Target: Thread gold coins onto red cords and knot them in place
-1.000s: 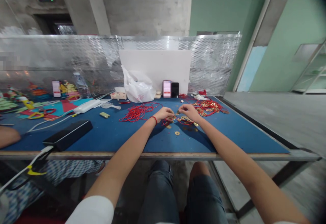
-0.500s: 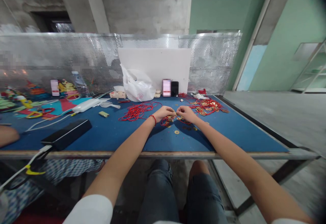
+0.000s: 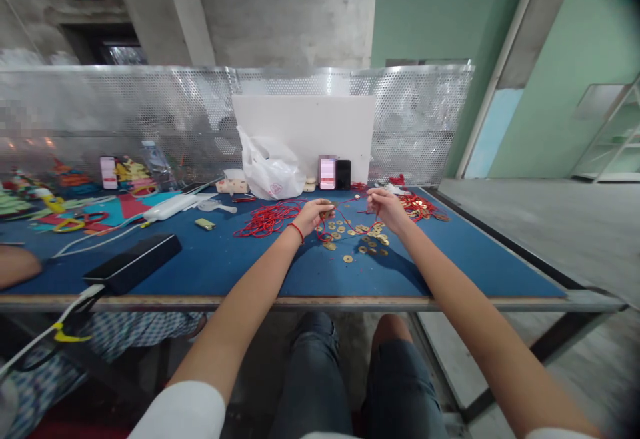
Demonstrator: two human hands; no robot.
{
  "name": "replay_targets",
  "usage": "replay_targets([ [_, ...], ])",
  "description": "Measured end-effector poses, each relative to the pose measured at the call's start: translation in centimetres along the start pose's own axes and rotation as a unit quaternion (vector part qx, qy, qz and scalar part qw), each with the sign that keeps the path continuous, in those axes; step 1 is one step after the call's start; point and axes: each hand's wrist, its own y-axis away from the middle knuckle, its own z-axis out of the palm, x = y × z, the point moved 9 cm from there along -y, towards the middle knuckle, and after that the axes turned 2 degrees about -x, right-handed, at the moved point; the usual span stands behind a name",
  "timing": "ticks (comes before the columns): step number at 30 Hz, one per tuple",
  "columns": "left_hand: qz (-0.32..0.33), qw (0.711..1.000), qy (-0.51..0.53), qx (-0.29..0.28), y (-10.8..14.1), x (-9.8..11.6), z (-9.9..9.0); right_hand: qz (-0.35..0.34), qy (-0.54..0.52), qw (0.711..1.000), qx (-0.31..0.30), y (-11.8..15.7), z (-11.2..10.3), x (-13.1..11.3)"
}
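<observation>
My left hand (image 3: 316,216) and my right hand (image 3: 387,210) are raised a little above the blue-topped table (image 3: 240,272), pinching a thin red cord (image 3: 350,204) that stretches between them. Below the cord lie several round brass coins with square holes (image 3: 357,239), some threaded on a red loop. A loose coin (image 3: 347,259) sits nearer me. A tangle of red cord (image 3: 267,219) lies left of my left hand, and a knotted red-and-brass bundle (image 3: 419,207) lies beyond my right hand. A red string bracelet (image 3: 297,231) circles my left wrist.
A white plastic bag (image 3: 270,171) and several phones (image 3: 334,173) stand against a white board (image 3: 305,126) behind the table. A black case (image 3: 131,263) and a white device (image 3: 170,207) lie left, beside a co-worker's forearm (image 3: 17,267).
My hands have drawn apart and moved farther up the table, pulling the red cord taut between them. More brass coins now show on the table where my hands had been.
</observation>
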Motion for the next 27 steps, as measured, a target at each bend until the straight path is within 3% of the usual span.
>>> replay_targets([
  [5, 0.017, 0.999, 0.033, 0.004, 0.2, 0.7, -0.1, -0.066, -0.126, 0.981, 0.129, 0.1, -5.0, -2.0],
  [9, 0.021, 0.999, 0.038, -0.003, 0.1, 0.7, 0.1, -0.088, -0.128, 0.97, 0.185, 0.2, -7.2, -2.0],
  [15, 0.035, 0.999, 0.038, 0.013, -0.2, 0.9, -0.4, -0.079, -0.084, 0.933, 0.342, 1.3, -9.7, -0.9],
  [27, 0.015, 1.0, 0.013, 0.002, 0.3, 0.7, 0.3, -0.109, -0.052, 0.907, 0.403, 2.0, -11.0, -1.2],
])
